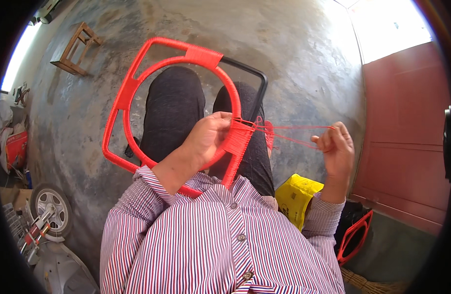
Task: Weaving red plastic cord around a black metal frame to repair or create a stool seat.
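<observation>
Across my knees lies a square frame with a ring inside it, mostly wrapped in red cord. One corner at the far right shows bare black rod. My left hand grips the ring's right side, beside a tightly wound band that joins ring and outer bar; some fingertips are hidden behind it. From that band, strands of red cord run out to the right. My right hand is closed on the cord's far end, held well away from the frame, and the strands look nearly taut.
A small wooden stool stands at the far left. Nearer on the left is a wheeled vehicle. By my right forearm are a yellow bag and another red-wrapped frame. A red door panel borders the right side.
</observation>
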The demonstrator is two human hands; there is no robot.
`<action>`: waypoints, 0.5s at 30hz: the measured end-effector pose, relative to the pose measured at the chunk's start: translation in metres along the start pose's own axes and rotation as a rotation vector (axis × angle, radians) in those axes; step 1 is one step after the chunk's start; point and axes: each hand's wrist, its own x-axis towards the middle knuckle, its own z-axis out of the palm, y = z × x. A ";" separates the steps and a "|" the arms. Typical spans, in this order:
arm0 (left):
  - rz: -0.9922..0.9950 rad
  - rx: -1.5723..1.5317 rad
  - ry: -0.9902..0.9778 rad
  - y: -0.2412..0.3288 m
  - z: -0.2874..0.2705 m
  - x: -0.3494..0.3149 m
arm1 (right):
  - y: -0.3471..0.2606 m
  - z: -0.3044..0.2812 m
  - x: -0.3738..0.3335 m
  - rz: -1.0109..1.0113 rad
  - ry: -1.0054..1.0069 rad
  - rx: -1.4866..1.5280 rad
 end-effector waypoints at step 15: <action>0.675 1.131 0.122 -0.021 -0.007 0.004 | 0.037 0.022 0.028 -0.036 0.096 -0.743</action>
